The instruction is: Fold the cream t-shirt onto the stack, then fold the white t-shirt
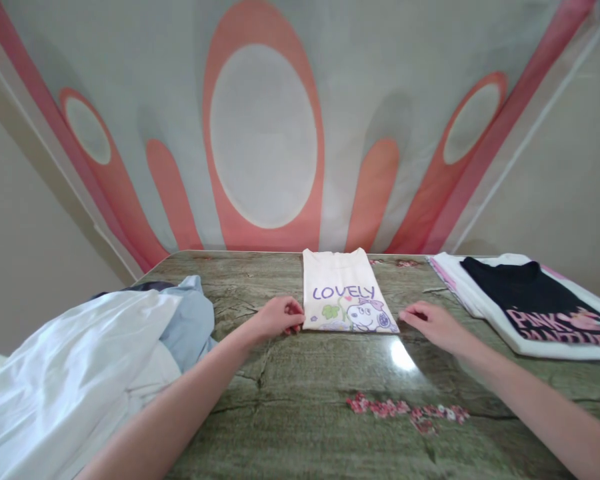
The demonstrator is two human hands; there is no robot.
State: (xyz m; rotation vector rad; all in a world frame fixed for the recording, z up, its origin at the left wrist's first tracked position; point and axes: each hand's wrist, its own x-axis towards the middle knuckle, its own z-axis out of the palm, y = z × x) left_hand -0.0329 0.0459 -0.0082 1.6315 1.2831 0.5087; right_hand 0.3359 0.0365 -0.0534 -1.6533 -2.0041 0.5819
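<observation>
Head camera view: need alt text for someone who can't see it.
The left hand and right hand are at the near corners of a folded pale shirt printed LOVELY, on a wood-patterned table. A loose heap of white and blue-gray clothes lies to the left; to the right are folded shirts, a black one on top.

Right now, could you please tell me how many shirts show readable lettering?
2: the cream LOVELY shirt in the middle, and the black shirt atop the right-hand stack. Lettering on other garments may be hidden.
</observation>
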